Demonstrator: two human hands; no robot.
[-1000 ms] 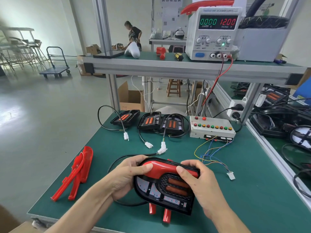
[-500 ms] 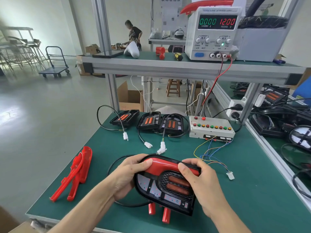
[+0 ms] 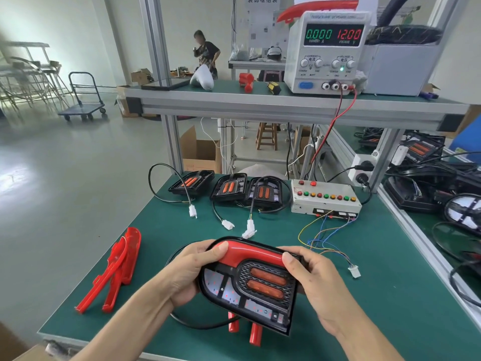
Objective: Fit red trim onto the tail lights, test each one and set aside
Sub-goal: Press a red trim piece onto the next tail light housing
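You hold one tail light (image 3: 247, 287) just above the green surface (image 3: 390, 295), your left hand (image 3: 187, 272) and right hand (image 3: 315, 277) curled around its sides, both thumbs pressing the red trim (image 3: 250, 252) along its top. Three more tail lights (image 3: 229, 187) sit at the far edge, beside one button box (image 3: 325, 199). Two loose red trims (image 3: 117, 269) lie left; two more poke out beneath the held light.

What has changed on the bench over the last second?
Very little. Both hands, left and right, keep gripping the tail light, thumbs pressing the red trim along its top. The light sits a touch higher in view. The three lights at the back and spare trims have not moved.
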